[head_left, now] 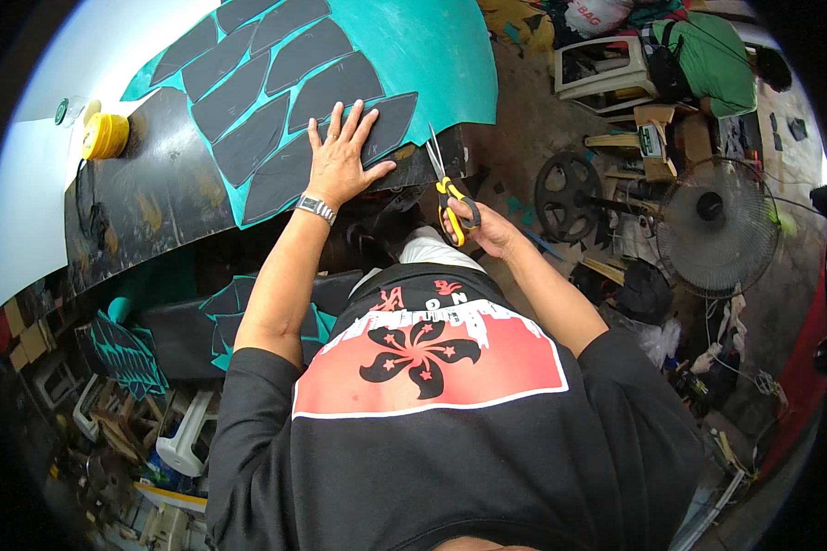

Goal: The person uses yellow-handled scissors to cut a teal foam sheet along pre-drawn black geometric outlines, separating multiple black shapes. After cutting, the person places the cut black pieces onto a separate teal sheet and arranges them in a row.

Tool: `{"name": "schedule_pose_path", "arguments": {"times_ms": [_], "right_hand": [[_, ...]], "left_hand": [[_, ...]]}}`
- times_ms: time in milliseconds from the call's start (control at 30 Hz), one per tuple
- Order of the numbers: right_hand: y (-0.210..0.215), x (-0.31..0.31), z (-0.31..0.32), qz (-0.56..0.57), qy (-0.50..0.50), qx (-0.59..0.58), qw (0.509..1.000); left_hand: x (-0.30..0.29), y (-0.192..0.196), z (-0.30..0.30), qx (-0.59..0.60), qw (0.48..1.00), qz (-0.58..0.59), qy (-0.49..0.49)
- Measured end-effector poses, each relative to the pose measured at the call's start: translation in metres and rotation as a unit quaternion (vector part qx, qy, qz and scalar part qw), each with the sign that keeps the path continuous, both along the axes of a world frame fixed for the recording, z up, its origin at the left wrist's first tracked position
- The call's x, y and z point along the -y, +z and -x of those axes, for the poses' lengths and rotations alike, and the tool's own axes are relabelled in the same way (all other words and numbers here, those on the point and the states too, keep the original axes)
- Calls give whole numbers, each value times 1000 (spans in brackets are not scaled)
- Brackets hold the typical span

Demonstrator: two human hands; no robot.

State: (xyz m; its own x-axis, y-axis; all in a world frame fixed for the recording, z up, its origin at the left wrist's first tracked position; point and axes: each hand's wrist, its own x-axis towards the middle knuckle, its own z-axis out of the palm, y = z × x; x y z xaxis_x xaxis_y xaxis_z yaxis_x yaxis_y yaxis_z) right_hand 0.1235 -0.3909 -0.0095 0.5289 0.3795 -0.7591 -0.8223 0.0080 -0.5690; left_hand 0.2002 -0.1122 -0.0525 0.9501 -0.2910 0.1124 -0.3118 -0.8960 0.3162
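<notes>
A teal sheet (441, 55) lies over the dark worktable, with several black curved-edged panels (232, 106) set close together on it. My left hand (342, 154) rests flat on the lower panels, its fingers spread, and a watch is on that wrist. My right hand (481, 228) grips the yellow and black handles of a pair of scissors (442, 174). The scissor blades are slightly parted and point away from me. Their tips are by the teal sheet's near edge, right of the lowest panel; whether they touch it I cannot tell.
A yellow tub (107, 136) stands on the worktable (170, 174) at the left. Right are a pedestal fan (717, 225), a black wheel-shaped base (570, 196), a white stool (606, 72) and a person in green (719, 60). Cut teal-edged pieces (124, 354) lie below left.
</notes>
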Motion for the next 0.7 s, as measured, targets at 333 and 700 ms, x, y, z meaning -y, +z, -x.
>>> {"name": "schedule_pose_path", "arguments": {"times_ms": [333,700], "right_hand": [[-7,-24,11,-28,-85,30,995],[-3,-38,2,-11,-139,-2,990]], "left_hand": [[1,7,15,-20,1000,-6,4],[19,0,16,-7,998,-57,21]]}}
